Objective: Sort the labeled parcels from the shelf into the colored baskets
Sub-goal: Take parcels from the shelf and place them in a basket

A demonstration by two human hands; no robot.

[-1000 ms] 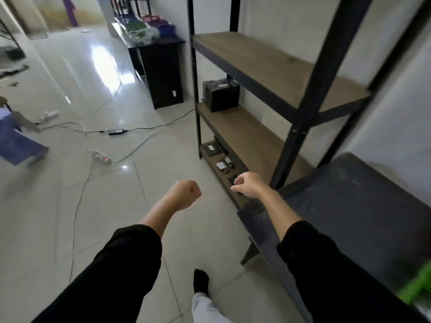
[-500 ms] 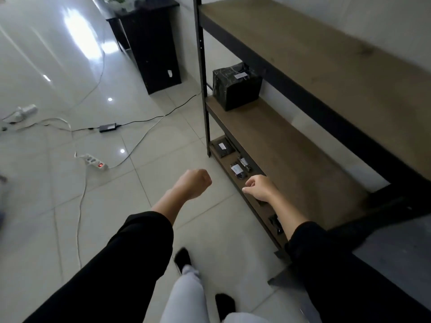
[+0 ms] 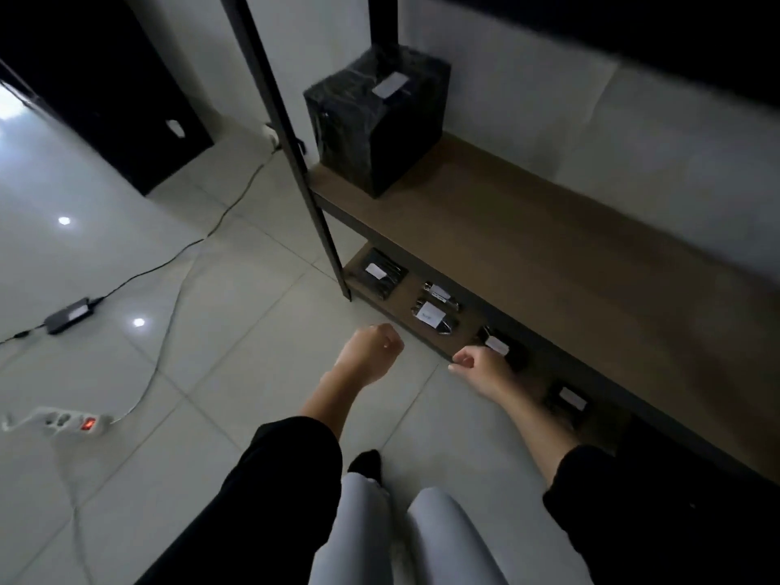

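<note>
Head view: the left hand (image 3: 369, 354) is a closed fist with nothing in it, held above the floor (image 3: 236, 289) just off the shelf (image 3: 548, 255). The right hand (image 3: 481, 367), at its 3 o'clock, has its fingers curled in with nothing visible between them, and sits at the front edge of the bottom board (image 3: 401, 308). Whether it touches the nearest parcel (image 3: 502, 347), just beside its knuckles at 1 o'clock, cannot be told. The task items lie in a row on the bottom board, running from 11 o'clock of the hands to 4 o'clock: a flat parcel (image 3: 382, 274), a slim parcel (image 3: 441, 294), a white-labeled parcel (image 3: 434, 318), the nearest parcel, and an end parcel (image 3: 567, 401). A large wrapped box (image 3: 375, 120) stands on the middle board at 12 o'clock. No basket is in view.

Probable faults from here:
- The middle board overhangs the row, so a steep lift would likely knock the hand against its underside and cost the grip.
- The slim and white-labeled parcels lie just beside each other, so a reach for one could push its neighbor off the front edge.
- The labels are small and dimly lit. A misread label would send a parcel to the wrong basket, so check each label before carrying.
- A power strip (image 3: 59, 420) and its cable (image 3: 169, 331) cross the floor at 8 to 9 o'clock. They are a trip hazard on any carry toward that side.
</note>
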